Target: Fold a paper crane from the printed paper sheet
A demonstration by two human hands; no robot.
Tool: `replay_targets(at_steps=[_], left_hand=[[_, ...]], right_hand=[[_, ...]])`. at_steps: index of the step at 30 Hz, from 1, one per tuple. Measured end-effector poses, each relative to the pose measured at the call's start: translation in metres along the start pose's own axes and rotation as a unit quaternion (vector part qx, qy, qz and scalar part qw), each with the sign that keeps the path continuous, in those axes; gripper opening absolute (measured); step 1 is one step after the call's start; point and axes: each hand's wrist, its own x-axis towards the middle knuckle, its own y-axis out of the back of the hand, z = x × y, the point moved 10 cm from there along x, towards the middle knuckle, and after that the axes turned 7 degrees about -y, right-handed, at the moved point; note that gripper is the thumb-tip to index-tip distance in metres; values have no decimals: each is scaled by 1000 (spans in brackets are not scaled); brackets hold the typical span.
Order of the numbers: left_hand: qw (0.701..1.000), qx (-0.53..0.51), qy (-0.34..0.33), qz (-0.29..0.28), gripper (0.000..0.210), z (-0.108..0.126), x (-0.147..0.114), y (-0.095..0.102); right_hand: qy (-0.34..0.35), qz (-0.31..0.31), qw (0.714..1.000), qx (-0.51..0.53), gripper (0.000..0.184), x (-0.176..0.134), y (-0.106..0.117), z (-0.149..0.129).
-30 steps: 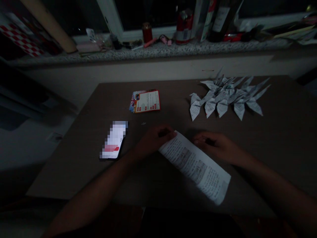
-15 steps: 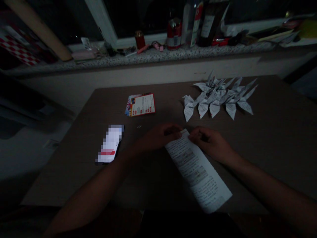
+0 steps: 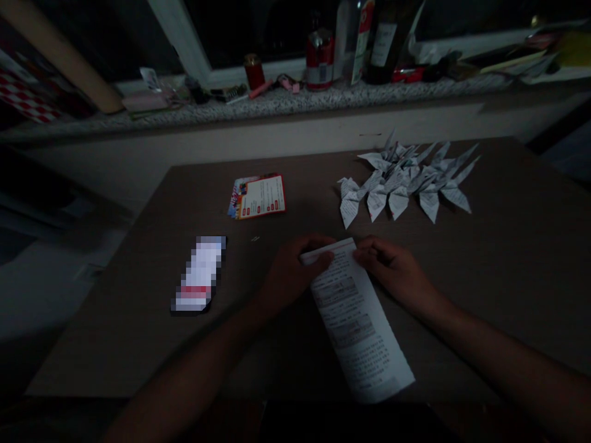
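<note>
A long printed sheet of paper, seemingly folded lengthwise, slants from the middle of the table toward its front edge. My left hand grips its far left end, thumb on top and fingers behind the paper. At the far right corner, my right hand pinches the edge between thumb and curled fingers. Beyond the hands stands a cluster of folded paper cranes, made from similar printed paper.
A lit phone lies at the left of the wooden table. Printed cards are stacked behind it. A granite windowsill at the back carries a red can, a dark bottle and assorted clutter.
The paper has turned, its near end swinging left, and its far edge shows more fully. My left thumb now lies over the paper's top. The camera view has shifted slightly.
</note>
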Motion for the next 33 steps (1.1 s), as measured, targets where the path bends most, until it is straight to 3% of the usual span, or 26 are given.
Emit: replay_targets(at_steps=[9, 33], left_hand=[[1000, 3, -8, -1, 25, 5, -3, 0], [1000, 1, -15, 4, 24, 6, -4, -1]], right_hand=[[-45, 10, 998, 39, 24, 0, -4, 10], [-33, 12, 999, 6, 26, -3, -1, 2]])
